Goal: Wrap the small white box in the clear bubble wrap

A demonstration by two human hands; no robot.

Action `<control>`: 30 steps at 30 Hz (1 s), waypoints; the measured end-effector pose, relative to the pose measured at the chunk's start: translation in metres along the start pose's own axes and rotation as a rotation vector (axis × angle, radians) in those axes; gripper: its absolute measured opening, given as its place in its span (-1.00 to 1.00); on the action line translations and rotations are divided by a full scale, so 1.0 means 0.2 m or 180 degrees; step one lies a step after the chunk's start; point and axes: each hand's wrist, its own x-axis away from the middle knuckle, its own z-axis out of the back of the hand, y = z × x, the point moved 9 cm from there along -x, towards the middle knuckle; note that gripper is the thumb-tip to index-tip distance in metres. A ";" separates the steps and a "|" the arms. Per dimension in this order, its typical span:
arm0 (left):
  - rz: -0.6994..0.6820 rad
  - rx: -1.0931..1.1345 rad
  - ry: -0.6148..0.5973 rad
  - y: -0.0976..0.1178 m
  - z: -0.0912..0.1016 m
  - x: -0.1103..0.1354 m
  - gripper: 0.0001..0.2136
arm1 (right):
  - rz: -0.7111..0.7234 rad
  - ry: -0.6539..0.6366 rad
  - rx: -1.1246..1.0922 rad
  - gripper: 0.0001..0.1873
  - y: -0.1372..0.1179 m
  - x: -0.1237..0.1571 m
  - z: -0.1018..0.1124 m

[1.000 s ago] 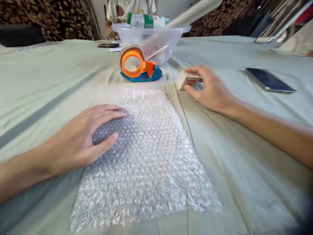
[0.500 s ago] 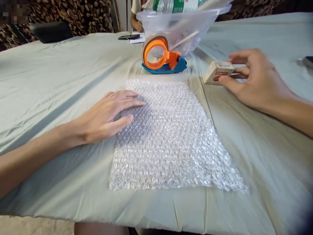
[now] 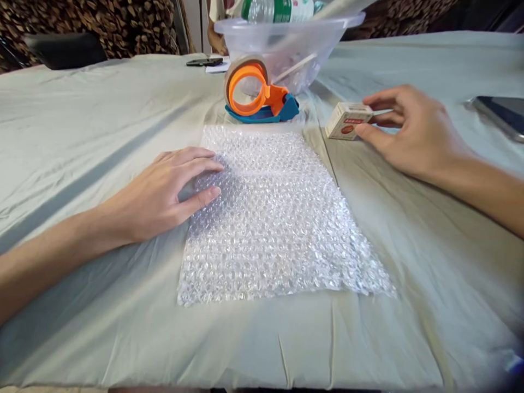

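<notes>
A sheet of clear bubble wrap [image 3: 278, 218] lies flat on the pale green cloth of the table [image 3: 82, 136]. My left hand [image 3: 164, 191] rests palm down on the sheet's left edge, fingers spread. My right hand [image 3: 409, 131] grips a small white box with red print [image 3: 347, 121] at the sheet's far right, just above the cloth. An orange and blue tape dispenser [image 3: 256, 95] stands beyond the sheet's far edge.
A clear plastic bowl [image 3: 286, 41] with a green-labelled bottle [image 3: 278, 8] across its rim stands behind the dispenser. One dark phone [image 3: 501, 114] lies at the right edge, another [image 3: 203, 62] far back. A person's hand [image 3: 215, 41] shows behind the bowl.
My right hand has lifted the small box from the cloth and brought it slightly nearer. My left hand stays on the bubble wrap. The view has tilted down and shifted.
</notes>
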 end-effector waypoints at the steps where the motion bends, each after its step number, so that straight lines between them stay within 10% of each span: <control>1: -0.0004 -0.0005 -0.0011 0.00 0.00 0.00 -0.46 | 0.0051 -0.0008 -0.0044 -0.52 0.00 0.00 0.00; 30: -0.0193 0.0107 -0.0093 0.08 -0.01 0.01 -0.52 | -0.0160 0.0178 -0.0553 -0.45 0.08 -0.04 0.00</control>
